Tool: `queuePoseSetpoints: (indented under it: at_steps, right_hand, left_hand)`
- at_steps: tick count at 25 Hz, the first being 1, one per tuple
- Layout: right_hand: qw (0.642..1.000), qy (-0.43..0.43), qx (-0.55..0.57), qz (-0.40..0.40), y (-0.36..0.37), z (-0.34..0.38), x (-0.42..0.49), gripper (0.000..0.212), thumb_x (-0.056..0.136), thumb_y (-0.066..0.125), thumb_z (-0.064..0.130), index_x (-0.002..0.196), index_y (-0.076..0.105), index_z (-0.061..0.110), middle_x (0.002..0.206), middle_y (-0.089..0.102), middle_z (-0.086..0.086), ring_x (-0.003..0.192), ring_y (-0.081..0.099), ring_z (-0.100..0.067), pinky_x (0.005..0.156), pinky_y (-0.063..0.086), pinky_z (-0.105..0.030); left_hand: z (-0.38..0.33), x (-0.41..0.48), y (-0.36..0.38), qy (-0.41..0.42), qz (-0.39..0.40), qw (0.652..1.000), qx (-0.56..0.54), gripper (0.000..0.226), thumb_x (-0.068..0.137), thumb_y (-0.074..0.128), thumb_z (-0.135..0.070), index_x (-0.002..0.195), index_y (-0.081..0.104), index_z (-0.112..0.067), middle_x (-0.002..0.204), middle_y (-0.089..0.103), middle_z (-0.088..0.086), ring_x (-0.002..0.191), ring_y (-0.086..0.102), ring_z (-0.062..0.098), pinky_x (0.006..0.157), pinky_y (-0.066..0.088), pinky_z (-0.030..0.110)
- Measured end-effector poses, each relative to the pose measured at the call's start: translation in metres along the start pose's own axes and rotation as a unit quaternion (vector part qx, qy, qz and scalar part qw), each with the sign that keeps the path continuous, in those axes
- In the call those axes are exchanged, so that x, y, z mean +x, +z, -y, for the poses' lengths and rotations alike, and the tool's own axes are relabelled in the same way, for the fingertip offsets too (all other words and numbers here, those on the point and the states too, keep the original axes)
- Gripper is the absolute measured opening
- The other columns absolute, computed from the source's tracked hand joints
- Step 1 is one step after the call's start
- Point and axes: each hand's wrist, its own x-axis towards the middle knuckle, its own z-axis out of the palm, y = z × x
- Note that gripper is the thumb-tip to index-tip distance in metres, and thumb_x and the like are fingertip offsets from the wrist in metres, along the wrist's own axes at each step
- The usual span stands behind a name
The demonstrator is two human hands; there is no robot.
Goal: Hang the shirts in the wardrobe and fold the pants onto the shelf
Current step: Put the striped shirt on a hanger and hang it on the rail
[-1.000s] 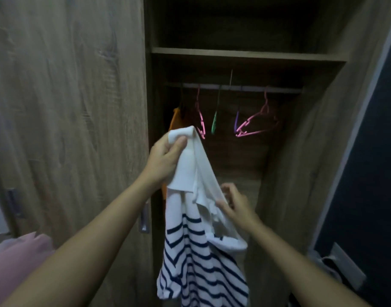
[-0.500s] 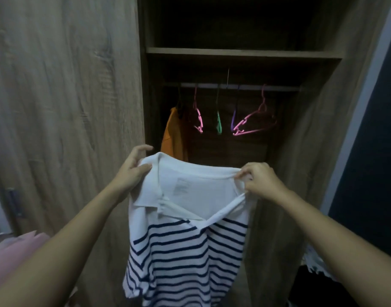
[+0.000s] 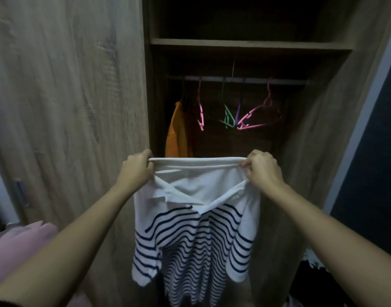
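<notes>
Shirt [image 3: 196, 218] hangs stretched between left hand [image 3: 135, 168] — right hand [image 3: 262, 171].

Your shirt [image 3: 196, 220]: white, navy stripes. Hanging garment [image 3: 178, 131]: orange. Hangers: pink [image 3: 260, 116], green [image 3: 228, 117], purple [image 3: 238, 111].

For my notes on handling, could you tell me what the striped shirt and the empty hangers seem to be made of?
Striped polo shirt: soft knit fabric, probably cotton, matte; it drapes and wrinkles limply. Pink hanger and green hanger: likely moulded plastic, given the bright solid colours and thin, slightly glossy bars.
</notes>
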Motion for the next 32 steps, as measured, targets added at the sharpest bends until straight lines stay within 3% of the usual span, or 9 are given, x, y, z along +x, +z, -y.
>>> queuePoseSetpoints:
  at_steps: [3, 5, 9, 13, 18, 21, 24, 28, 32]
  right_hand:
    - [0.998, -0.004, 0.032, 0.049, -0.003, 0.003, 0.003, 0.018, 0.085, 0.061, 0.013, 0.095, 0.073, 0.021, 0.108, 0.065, -0.001, 0.096, 0.061, -0.02, 0.081, 0.048, -0.029]
    - [0.997, 0.005, 0.074, 0.028, -0.014, 0.003, 0.006, 0.021, 0.084, 0.059, 0.009, 0.091, 0.076, 0.019, 0.108, 0.068, -0.001, 0.099, 0.062, -0.021, 0.086, 0.046, -0.028]
    - [0.992, 0.028, 0.107, 0.054, -0.029, 0.008, 0.007, 0.027, 0.085, 0.053, 0.002, 0.093, 0.076, 0.015, 0.112, 0.068, -0.006, 0.091, 0.061, -0.018, 0.079, 0.042, -0.021]
    - [0.987, 0.051, 0.104, 0.109, -0.02, 0.027, 0.006, 0.028, 0.089, 0.05, 0.006, 0.099, 0.073, 0.018, 0.12, 0.061, -0.006, 0.08, 0.056, -0.014, 0.071, 0.047, -0.024]
    - [0.984, 0.101, 0.107, 0.106, -0.014, 0.006, 0.002, 0.027, 0.087, 0.052, 0.003, 0.093, 0.074, 0.018, 0.121, 0.061, -0.008, 0.099, 0.058, -0.021, 0.088, 0.049, -0.031]
    - [0.973, 0.094, 0.164, 0.133, -0.02, 0.005, 0.015, 0.043, 0.083, 0.041, -0.01, 0.103, 0.071, 0.014, 0.125, 0.057, -0.007, 0.092, 0.055, -0.013, 0.068, 0.044, -0.013]
    - [0.962, 0.09, 0.203, 0.158, -0.025, 0.011, 0.038, 0.052, 0.08, 0.035, -0.013, 0.11, 0.067, 0.014, 0.12, 0.058, -0.006, 0.085, 0.056, -0.014, 0.056, 0.042, -0.017]
    - [0.957, 0.07, 0.219, 0.176, -0.02, 0.025, 0.067, 0.05, 0.08, 0.037, -0.008, 0.114, 0.065, 0.017, 0.1, 0.061, -0.006, 0.063, 0.057, -0.014, 0.045, 0.043, -0.019]
    - [0.955, 0.0, 0.213, 0.205, -0.011, 0.03, 0.1, 0.046, 0.082, 0.04, -0.004, 0.116, 0.064, 0.014, 0.106, 0.062, -0.005, 0.061, 0.059, -0.015, 0.045, 0.042, -0.018]
  left_hand:
    - [-0.004, 0.003, -0.001, 0.0, -0.108, 0.994, 0.02, 0.014, 0.079, 0.054, -0.003, 0.087, 0.048, -0.013, 0.092, 0.05, 0.009, 0.084, 0.049, 0.03, 0.067, 0.049, 0.044]
    - [-0.006, 0.01, -0.006, 0.017, -0.159, 0.982, -0.096, 0.018, 0.076, 0.055, -0.001, 0.092, 0.05, -0.008, 0.091, 0.047, 0.006, 0.08, 0.049, 0.028, 0.064, 0.048, 0.042]
    - [0.007, 0.004, 0.008, 0.139, -0.122, 0.982, 0.045, 0.021, 0.08, 0.064, 0.001, 0.101, 0.065, -0.001, 0.095, 0.059, 0.015, 0.082, 0.052, 0.03, 0.063, 0.042, 0.032]
    - [-0.005, 0.0, 0.02, 0.067, -0.116, 0.985, 0.107, 0.019, 0.081, 0.062, -0.008, 0.099, 0.062, -0.002, 0.096, 0.058, 0.015, 0.082, 0.052, 0.031, 0.063, 0.031, 0.033]
    - [0.012, 0.026, 0.009, 0.06, 0.035, 0.997, -0.023, 0.007, 0.086, 0.061, -0.014, 0.087, 0.067, -0.018, 0.092, 0.064, 0.002, 0.079, 0.064, 0.019, 0.069, 0.054, 0.032]
    - [0.0, 0.04, 0.008, 0.007, 0.073, 0.995, -0.074, 0.014, 0.088, 0.056, -0.012, 0.083, 0.066, -0.019, 0.083, 0.064, -0.004, 0.069, 0.061, 0.009, 0.069, 0.054, 0.03]
    - [-0.013, 0.048, 0.022, -0.019, 0.104, 0.988, -0.113, 0.012, 0.086, 0.057, -0.015, 0.077, 0.064, -0.019, 0.082, 0.064, 0.0, 0.075, 0.063, 0.016, 0.072, 0.056, 0.037]
    - [-0.039, 0.074, 0.041, -0.002, 0.065, 0.986, -0.152, 0.021, 0.085, 0.061, -0.025, 0.105, 0.059, -0.02, 0.107, 0.053, -0.002, 0.087, 0.056, 0.016, 0.068, 0.042, 0.027]
    - [-0.082, 0.137, 0.066, -0.078, 0.028, 0.959, -0.269, 0.037, 0.092, 0.055, -0.029, 0.128, 0.049, -0.02, 0.102, 0.061, 0.004, 0.075, 0.06, 0.013, 0.064, 0.05, 0.026]
